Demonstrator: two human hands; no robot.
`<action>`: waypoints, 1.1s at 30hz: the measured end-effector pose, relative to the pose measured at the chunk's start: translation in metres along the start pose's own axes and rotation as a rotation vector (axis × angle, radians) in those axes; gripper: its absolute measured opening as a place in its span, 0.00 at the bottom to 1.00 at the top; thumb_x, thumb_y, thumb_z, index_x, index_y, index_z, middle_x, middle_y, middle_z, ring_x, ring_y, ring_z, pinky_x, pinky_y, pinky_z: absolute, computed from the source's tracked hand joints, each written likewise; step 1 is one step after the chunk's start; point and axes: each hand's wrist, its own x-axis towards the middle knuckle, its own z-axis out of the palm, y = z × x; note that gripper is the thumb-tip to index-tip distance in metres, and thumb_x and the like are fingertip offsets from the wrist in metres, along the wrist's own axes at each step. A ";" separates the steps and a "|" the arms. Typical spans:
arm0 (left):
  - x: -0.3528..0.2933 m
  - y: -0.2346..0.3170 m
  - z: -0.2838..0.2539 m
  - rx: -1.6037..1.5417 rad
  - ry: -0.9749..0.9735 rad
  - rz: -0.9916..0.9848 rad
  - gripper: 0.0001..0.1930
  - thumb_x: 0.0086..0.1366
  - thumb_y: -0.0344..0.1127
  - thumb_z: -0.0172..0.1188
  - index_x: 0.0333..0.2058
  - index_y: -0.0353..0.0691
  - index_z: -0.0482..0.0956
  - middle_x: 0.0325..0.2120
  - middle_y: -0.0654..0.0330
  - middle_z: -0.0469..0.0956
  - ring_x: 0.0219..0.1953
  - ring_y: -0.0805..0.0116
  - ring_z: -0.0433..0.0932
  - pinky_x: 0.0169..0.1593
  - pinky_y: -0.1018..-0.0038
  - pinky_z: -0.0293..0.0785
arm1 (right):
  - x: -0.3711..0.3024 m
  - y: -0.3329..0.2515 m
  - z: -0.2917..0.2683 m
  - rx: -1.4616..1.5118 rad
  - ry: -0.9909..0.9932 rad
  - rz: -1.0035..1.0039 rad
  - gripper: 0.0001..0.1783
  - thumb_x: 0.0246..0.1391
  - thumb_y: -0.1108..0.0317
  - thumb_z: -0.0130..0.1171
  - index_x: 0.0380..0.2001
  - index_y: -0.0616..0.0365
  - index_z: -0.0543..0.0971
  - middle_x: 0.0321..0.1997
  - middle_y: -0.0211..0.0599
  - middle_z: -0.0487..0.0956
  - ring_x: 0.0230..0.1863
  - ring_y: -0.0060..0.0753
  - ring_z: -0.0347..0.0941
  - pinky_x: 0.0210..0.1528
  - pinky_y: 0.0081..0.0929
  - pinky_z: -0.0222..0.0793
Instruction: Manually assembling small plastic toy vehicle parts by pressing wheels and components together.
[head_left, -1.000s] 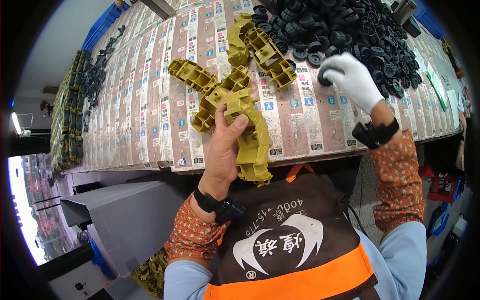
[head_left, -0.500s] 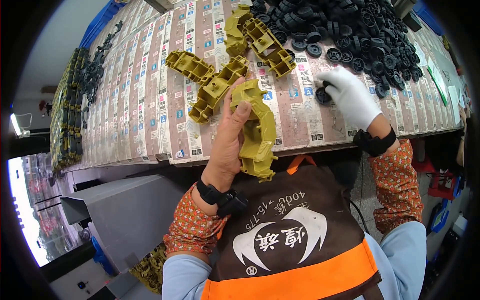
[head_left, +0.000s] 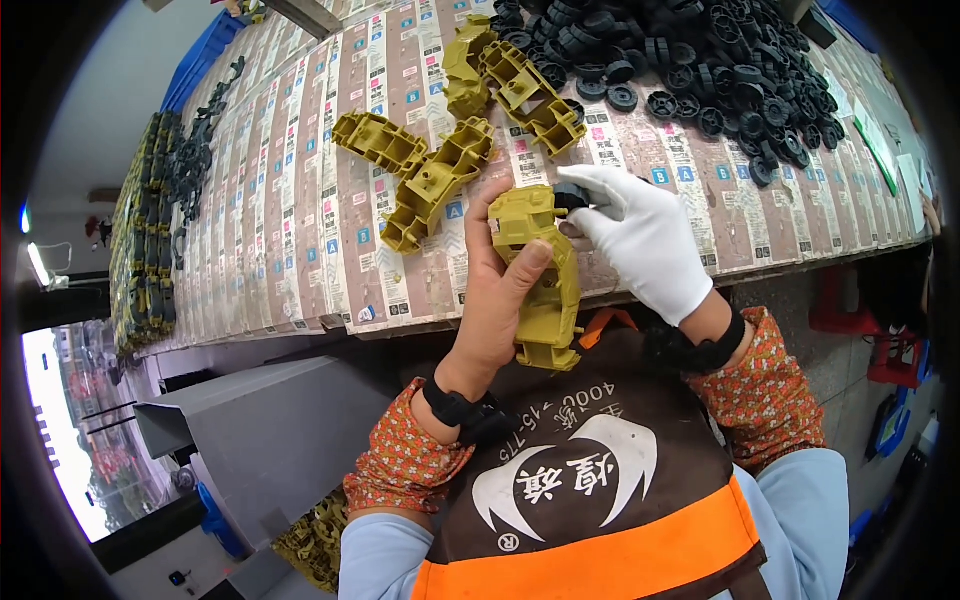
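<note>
Now pressing black wheel [head_left: 572,193], picked off bench [head_left: 300,200] pile, onto yellow frame [head_left: 540,275]; both hands' fingers [head_left: 520,265] grasping.

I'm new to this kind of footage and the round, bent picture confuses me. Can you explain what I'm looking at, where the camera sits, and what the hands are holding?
There is no machine here: a person works with two hands. The single picture comes from a wide fisheye camera worn on the person's head and looking down, which is why straight table edges curve and the corners go dark. The forearms enter from the bottom.

The left hand, bare, grips a mustard-yellow plastic part above the table edge. The right hand, in a white glove, pinches a small black wheel against the top of that part.

On the table, covered in printed paper, lie more yellow parts and, at the far right, a big pile of black wheels. Rows of dark and yellow pieces sit at the far left.
</note>
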 end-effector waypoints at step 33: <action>0.008 0.022 -0.007 0.200 0.058 0.117 0.48 0.66 0.25 0.67 0.75 0.52 0.43 0.61 0.56 0.69 0.56 0.65 0.76 0.59 0.68 0.77 | 0.027 0.014 -0.072 -1.085 0.195 -0.272 0.16 0.58 0.72 0.62 0.50 0.60 0.82 0.40 0.47 0.80 0.43 0.48 0.80 0.48 0.37 0.75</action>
